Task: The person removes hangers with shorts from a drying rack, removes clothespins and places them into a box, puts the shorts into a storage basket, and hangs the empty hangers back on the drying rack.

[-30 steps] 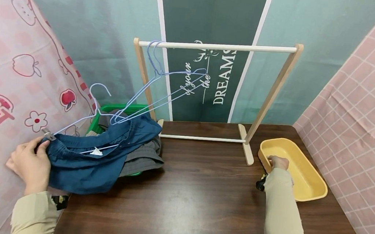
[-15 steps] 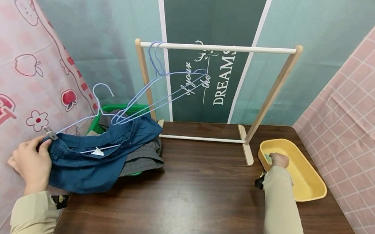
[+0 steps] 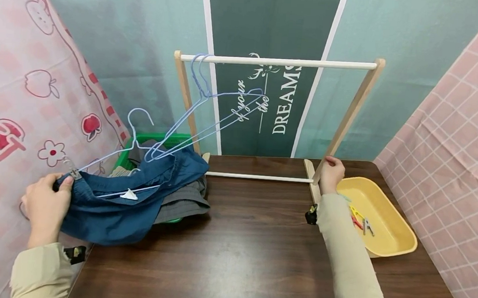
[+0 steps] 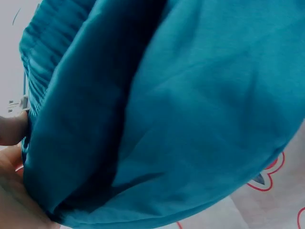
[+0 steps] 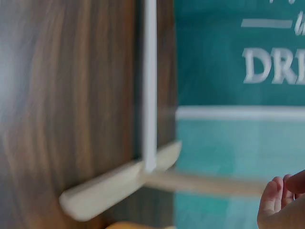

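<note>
Blue shorts [image 3: 111, 218] with an elastic waistband hang partly over a green basket [image 3: 181, 139], on a lilac wire hanger [image 3: 133, 129]. My left hand [image 3: 47, 204] pinches the waistband's left corner, beside a clear clothespin [image 3: 75, 173] clipped there. In the left wrist view the shorts [image 4: 205, 109] fill most of the picture. My right hand [image 3: 331, 175] is in front of the right post of the clothes rack [image 3: 353, 113], its fingers curled with the thumb against them. In the right wrist view, that hand [image 5: 286, 202] pinches a clothespin, of which only a pale sliver shows.
A yellow tray [image 3: 396, 243] holds several clothespins [image 3: 361, 222] on the right of the wooden table [image 3: 230, 260]. Two lilac hangers [image 3: 203, 92] hang from the rack's left end. Grey clothing [image 3: 184, 205] lies under the shorts.
My right hand has come up out of the yellow tray and moved left to the rack's right post, uncovering clothespins. My left hand has shifted slightly right with the waistband and hanger.
</note>
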Tool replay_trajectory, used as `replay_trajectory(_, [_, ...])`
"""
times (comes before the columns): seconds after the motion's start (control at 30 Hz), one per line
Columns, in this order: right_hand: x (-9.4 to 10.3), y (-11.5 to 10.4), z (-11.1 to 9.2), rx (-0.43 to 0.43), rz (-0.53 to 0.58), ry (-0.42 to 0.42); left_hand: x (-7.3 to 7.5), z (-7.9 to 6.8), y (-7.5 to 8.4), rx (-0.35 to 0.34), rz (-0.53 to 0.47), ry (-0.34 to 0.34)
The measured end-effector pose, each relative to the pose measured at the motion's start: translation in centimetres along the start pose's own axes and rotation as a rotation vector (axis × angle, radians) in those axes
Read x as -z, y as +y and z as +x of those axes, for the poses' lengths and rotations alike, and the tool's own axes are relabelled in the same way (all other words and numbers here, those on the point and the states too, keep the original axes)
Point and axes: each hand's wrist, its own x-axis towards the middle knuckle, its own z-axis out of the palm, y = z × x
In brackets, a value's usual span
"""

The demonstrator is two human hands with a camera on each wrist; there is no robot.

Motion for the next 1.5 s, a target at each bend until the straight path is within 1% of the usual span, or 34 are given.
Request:
replay_trajectory(0.07, [-1.0, -0.8, -0.8, 0.046, 0.025, -0.019, 0.2, 0.0, 0.3, 0.005, 0.002, -0.024])
replay_trajectory(0.17, [-2.2, -1.9, -2.2, 0.109, 0.081, -0.065, 0.3, -0.1, 0.7, 0.009, -0.004, -0.02])
replay_trajectory(0.3, [-3.8, -3.6, -4.5, 0.188, 0.157, -0.153, 0.5, -0.1, 1.2, 0.021, -0.022, -0.015])
replay_trajectory(0.37, [-4.6, -4.6, -5.9, 0.222, 0.176, -0.207, 0.6, -0.1, 1.4, 0.035, -0.037, -0.018])
replay_trajectory(0.47, [-6.0, -6.3, -8.2, 0.286, 0.187, -0.302, 0.9, -0.2, 1.7, 0.066, -0.053, 0.001])
replay_trajectory(0.53, [-6.8, -7.4, -10.0, 0.346, 0.165, -0.371, 1.0, -0.2, 1.9, 0.084, -0.065, 0.023])
replay_trajectory(0.63, [-8.0, -9.2, -13.0, 0.455, 0.121, -0.5, 1.2, -0.2, 2.2, 0.104, -0.073, 0.042])
replay_trajectory(0.7, [-8.8, -10.3, -15.0, 0.535, 0.082, -0.587, 1.3, -0.3, 2.4, 0.104, -0.082, 0.037])
replay_trajectory(0.8, [-9.7, -11.7, -17.7, 0.636, 0.053, -0.713, 1.5, -0.3, 2.6, 0.106, -0.099, 0.022])
replay_trajectory(0.97, [-10.9, -13.7, -21.7, 0.731, 0.046, -0.878, 1.7, -0.5, 3.1, 0.102, -0.109, 0.028])
replay_trajectory(1.1, [-11.7, -14.8, -24.0, 0.778, 0.029, -0.999, 1.9, -0.7, 3.7, 0.074, -0.124, 0.046])
replay_trajectory(1.17, [-12.0, -15.1, -24.8, 0.798, 0.011, -1.051, 1.9, -0.9, 4.1, 0.038, -0.137, 0.061])
replay_trajectory(1.2, [-12.1, -15.2, -25.2, 0.805, 0.002, -1.075, 1.9, -1.1, 4.4, 0.008, -0.145, 0.072])
replay_trajectory(1.27, [-12.4, -15.2, -25.8, 0.82, -0.012, -1.115, 1.9, -1.4, 5.0, -0.037, -0.157, 0.087])
replay_trajectory(1.4, [-12.6, -15.2, -26.9, 0.834, -0.034, -1.187, 1.8, -2.0, 5.9, -0.082, -0.158, 0.099])
replay_trajectory(1.5, [-12.7, -15.4, -27.8, 0.845, -0.062, -1.239, 1.8, -2.4, 6.4, -0.116, -0.13, 0.112])
